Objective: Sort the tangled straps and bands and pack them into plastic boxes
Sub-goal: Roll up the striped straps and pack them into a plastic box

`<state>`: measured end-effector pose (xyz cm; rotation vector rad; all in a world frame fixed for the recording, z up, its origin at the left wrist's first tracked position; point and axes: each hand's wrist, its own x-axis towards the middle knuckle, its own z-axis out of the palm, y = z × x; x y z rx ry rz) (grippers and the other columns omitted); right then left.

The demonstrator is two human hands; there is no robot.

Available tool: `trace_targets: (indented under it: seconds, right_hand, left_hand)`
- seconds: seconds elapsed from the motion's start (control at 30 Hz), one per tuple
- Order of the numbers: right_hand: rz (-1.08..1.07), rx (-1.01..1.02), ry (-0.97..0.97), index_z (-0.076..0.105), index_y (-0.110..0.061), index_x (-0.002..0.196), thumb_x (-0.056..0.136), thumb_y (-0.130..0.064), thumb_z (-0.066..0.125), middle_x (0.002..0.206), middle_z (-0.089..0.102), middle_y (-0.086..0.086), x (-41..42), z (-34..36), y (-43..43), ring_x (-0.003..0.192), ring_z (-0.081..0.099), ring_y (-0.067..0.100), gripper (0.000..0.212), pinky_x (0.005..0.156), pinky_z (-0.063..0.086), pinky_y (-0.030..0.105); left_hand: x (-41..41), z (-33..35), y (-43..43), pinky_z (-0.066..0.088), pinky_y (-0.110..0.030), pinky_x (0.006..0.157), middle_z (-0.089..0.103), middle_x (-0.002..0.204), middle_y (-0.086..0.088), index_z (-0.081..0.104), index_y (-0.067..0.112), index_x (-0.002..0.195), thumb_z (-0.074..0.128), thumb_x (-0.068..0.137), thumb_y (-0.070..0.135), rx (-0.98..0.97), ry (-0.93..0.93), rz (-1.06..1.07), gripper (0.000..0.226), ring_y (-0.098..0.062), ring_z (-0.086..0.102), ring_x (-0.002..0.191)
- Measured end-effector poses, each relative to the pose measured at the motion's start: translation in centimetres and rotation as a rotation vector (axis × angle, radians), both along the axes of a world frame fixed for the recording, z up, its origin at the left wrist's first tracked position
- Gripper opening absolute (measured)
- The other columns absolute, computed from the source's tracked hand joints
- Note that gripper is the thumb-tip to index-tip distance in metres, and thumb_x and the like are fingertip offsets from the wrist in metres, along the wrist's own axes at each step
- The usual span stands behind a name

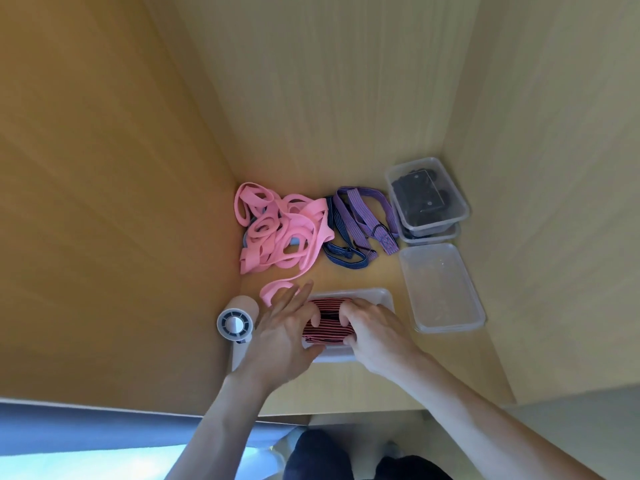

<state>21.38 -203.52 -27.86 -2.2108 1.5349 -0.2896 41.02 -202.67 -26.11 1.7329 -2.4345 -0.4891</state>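
Fingers (347,315) of right hand (375,332) curl down over red-black striped strap bundle (327,311), gripping its right end. Left hand (284,327) splayed, fingers nearly straight, thumb pressing bundle's left end. Bundle sits in clear plastic box (379,296) nearest us, partly seated. We judge step as tucking folded strap flat. To do well: press both ends evenly, keep folds stacked, hold until elastic settles. Both wrists angle inward, forearms converging from below. Beyond box, we note pink bands (280,230) and purple straps (363,216) unsorted.
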Motion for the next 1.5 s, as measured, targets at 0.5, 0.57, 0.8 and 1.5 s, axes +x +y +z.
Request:
trace_targets:
  seconds: [0.5, 0.57, 0.8, 1.5]
  right_hand:
    - [0.086, -0.174, 0.124, 0.055, -0.022, 0.097, 0.071, -0.036, 0.082, 0.129, 0.043, -0.002, 0.3, -0.3, -0.9, 0.122, 0.041, 0.024, 0.041, 0.096, 0.028, 0.036]
    - [0.099, -0.233, 0.19, 0.06, -0.017, 0.1, 0.065, -0.032, 0.086, 0.139, 0.045, 0.008, 0.6, -0.5, -1.2, 0.134, 0.039, 0.033, 0.046, 0.108, 0.024, 0.042]
    - [0.184, -0.074, 0.199, 0.052, -0.023, 0.105, 0.076, -0.04, 0.079, 0.123, 0.05, -0.004, 0.5, 0.1, -3.0, 0.117, 0.048, 0.022, 0.043, 0.103, 0.032, 0.037]
    - [-0.166, 0.008, -0.166, 0.066, -0.02, 0.096, 0.087, -0.031, 0.071, 0.105, 0.066, -0.003, -1.3, 1.9, -8.8, 0.108, 0.06, 0.021, 0.015, 0.099, 0.045, 0.038]
  left_hand:
    - [-1.2, -1.8, -2.3, 0.043, -0.032, 0.086, 0.053, 0.138, 0.0, 0.056, 0.016, 0.102, 0.079, 0.077, 0.027, -0.107, -0.045, -0.036, 0.035, -0.026, 0.047, 0.121]
    - [-1.2, -1.8, -2.3, 0.043, -0.032, 0.085, 0.056, 0.134, 0.001, 0.057, 0.017, 0.099, 0.08, 0.074, 0.025, -0.121, -0.045, -0.028, 0.035, -0.026, 0.05, 0.117]
    - [-1.3, -1.5, -2.1, 0.03, -0.026, 0.068, 0.061, 0.097, 0.005, 0.054, 0.02, 0.081, 0.088, 0.058, 0.02, -0.213, -0.015, -0.026, 0.041, -0.024, 0.055, 0.084]
    - [-0.4, -0.7, -1.9, 0.026, -0.024, 0.101, 0.053, 0.141, 0.006, 0.053, 0.021, 0.089, 0.08, 0.075, 0.036, -0.078, 0.029, -0.021, 0.034, -0.023, 0.046, 0.129]
